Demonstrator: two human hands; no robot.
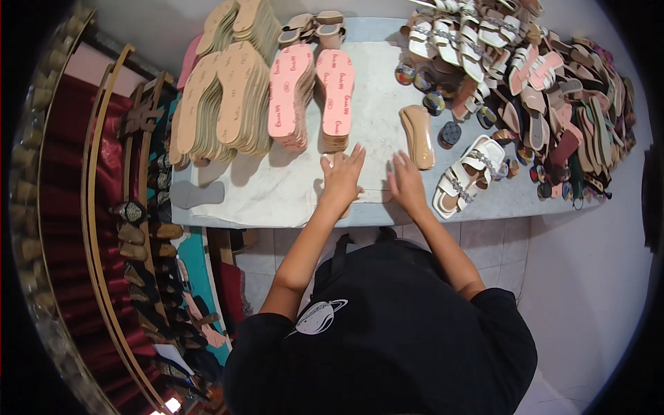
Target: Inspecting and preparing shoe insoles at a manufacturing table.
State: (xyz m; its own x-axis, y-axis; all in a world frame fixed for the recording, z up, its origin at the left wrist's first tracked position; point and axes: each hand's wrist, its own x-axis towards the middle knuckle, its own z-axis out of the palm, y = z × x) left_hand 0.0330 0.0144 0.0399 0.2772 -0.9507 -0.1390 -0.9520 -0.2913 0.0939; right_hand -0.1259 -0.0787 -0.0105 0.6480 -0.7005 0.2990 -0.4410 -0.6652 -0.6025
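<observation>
At frame centre, left hand and right hand lie flat, fingers spread, on the marble table, gripping nothing; possibly a pale sheet under them, hard to tell. Tan sole just upper right of right hand. Pink insole stacks above, white sandals at right.

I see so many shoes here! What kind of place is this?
Probably a small sandal-making workshop. Stacks of pink insoles and tan insoles sit on the marble table, beside a heap of finished sandals. Both hands rest flat on the table.
</observation>
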